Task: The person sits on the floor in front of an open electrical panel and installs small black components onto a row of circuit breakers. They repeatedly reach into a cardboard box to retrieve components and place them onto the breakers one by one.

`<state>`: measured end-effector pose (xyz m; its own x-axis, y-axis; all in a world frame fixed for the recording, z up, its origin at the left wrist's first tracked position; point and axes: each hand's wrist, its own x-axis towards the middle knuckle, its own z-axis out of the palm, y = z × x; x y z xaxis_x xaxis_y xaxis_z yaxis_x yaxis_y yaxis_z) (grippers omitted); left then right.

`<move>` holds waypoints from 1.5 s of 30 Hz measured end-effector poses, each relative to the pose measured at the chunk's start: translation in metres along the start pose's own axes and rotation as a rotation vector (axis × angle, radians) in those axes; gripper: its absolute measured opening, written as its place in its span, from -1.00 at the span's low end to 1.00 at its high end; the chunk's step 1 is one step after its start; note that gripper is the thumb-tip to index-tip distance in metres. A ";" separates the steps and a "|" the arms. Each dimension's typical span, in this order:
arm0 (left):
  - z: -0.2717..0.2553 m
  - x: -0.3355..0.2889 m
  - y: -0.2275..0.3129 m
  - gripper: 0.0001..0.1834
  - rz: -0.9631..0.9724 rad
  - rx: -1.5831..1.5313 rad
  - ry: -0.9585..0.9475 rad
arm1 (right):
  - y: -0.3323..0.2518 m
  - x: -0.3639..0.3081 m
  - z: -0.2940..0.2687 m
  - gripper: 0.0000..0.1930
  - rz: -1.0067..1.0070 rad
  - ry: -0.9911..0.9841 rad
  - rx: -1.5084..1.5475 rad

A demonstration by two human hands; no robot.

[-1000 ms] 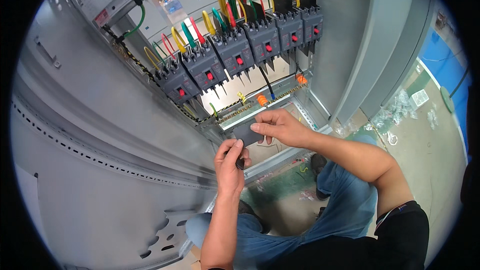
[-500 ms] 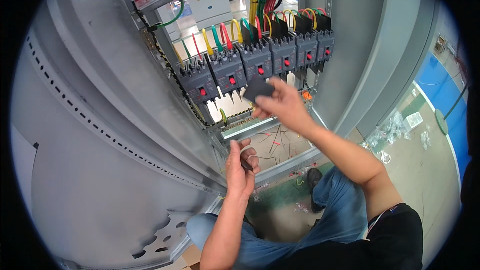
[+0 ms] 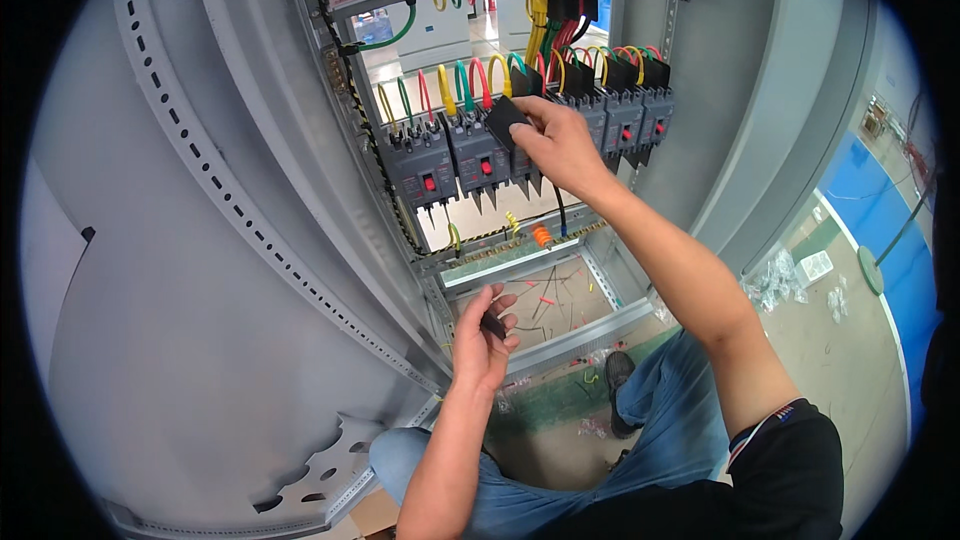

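My right hand point(image 3: 562, 147) pinches a thin black rectangular divider plate point(image 3: 506, 118) between thumb and fingers. It holds the plate at the top of a grey circuit breaker in the middle of the row, partly hiding that breaker. Whether the plate sits in a slot cannot be seen. To the left stand a breaker point(image 3: 481, 162) with thick yellow, green and red wires and an outermost breaker point(image 3: 420, 172) with thinner wires; both have red toggles. Lower down, my left hand point(image 3: 478, 348), palm up, has its fingers curled round a small black piece point(image 3: 493, 325), mostly hidden by them.
Black dividers point(image 3: 655, 74) stand between wires on the right-hand breakers. Below runs a terminal strip point(image 3: 480, 258) with an orange coil point(image 3: 542, 236). Grey cabinet walls point(image 3: 715, 90) flank the opening. Wire scraps point(image 3: 548, 300) and clear plastic bags point(image 3: 775, 280) lie on the floor.
My right hand has raised the black plate from in front of the breakers to the top of a middle one. The view has shifted; my left hand keeps its hold.
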<state>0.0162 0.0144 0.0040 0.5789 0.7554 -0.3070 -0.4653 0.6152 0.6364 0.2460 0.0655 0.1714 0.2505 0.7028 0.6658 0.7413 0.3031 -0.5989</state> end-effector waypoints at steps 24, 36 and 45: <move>-0.006 -0.002 0.006 -0.49 0.049 -0.024 -0.007 | -0.056 0.037 0.007 -0.59 -0.789 0.569 -0.185; -0.003 0.002 0.003 -0.45 0.063 -0.025 -0.018 | -0.022 0.077 0.049 -0.63 -0.784 0.579 -0.262; 0.008 -0.008 0.010 -0.43 0.124 -0.113 -0.206 | -0.018 -0.098 0.014 -0.37 -0.422 -0.739 0.096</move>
<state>0.0124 0.0129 0.0190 0.6318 0.7716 -0.0735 -0.6064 0.5512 0.5731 0.1989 0.0005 0.1107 -0.5298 0.7478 0.4002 0.6167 0.6636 -0.4235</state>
